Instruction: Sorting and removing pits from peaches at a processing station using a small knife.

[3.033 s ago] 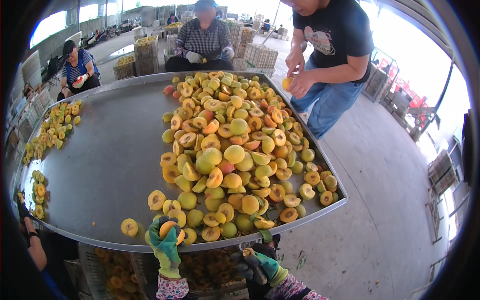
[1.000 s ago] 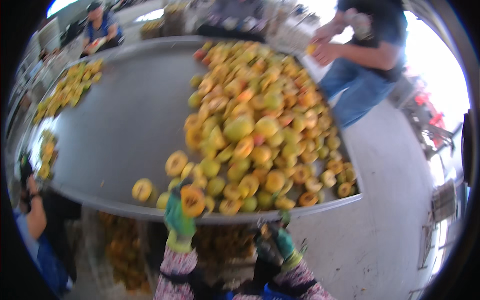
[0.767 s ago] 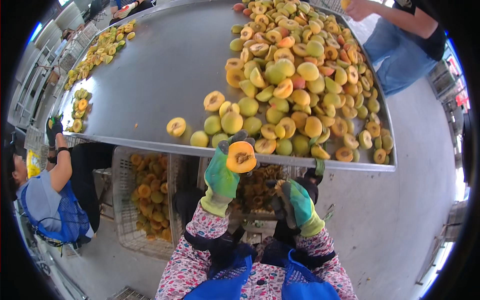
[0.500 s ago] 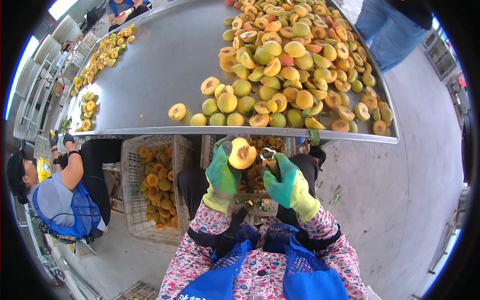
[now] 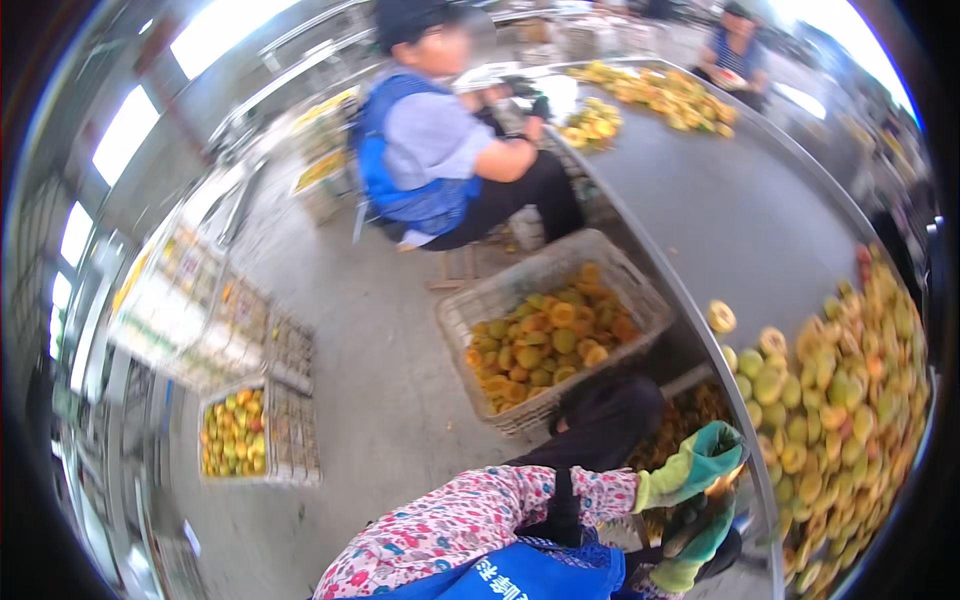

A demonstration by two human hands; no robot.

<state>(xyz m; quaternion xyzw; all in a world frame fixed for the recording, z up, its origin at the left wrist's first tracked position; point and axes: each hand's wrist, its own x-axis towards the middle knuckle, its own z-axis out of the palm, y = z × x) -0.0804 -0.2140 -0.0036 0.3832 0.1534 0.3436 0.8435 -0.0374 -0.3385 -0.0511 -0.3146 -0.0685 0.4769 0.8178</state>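
My left hand (image 5: 712,462), in a green and yellow glove, is closed near the metal table's edge. A strip of orange-yellow flesh from a peach half (image 5: 722,484) shows just beneath its fingers. Close below it is my right hand (image 5: 704,545), gloved alike and curled; motion blur and the left hand hide most of its grip. The ring-ended metal tool it held half a second ago cannot be made out now. Beside both hands, halved peaches (image 5: 840,400) lie heaped on the steel table (image 5: 690,215). A container of peach pieces (image 5: 685,425) sits under the table edge by my knee.
A crate (image 5: 480,400) of peach halves stands left of my leg. Beyond it a co-worker (image 5: 430,150) in a blue vest sits at the table. Stacked crates (image 5: 190,300) and a fruit-filled crate (image 5: 295,435) stand farther left. Another person (image 5: 735,60) sits across the table.
The view has swung left, bringing the co-worker and stacked crates into the middle and left. My hands now appear at the lower right, still close together, with the peach half mostly covered.
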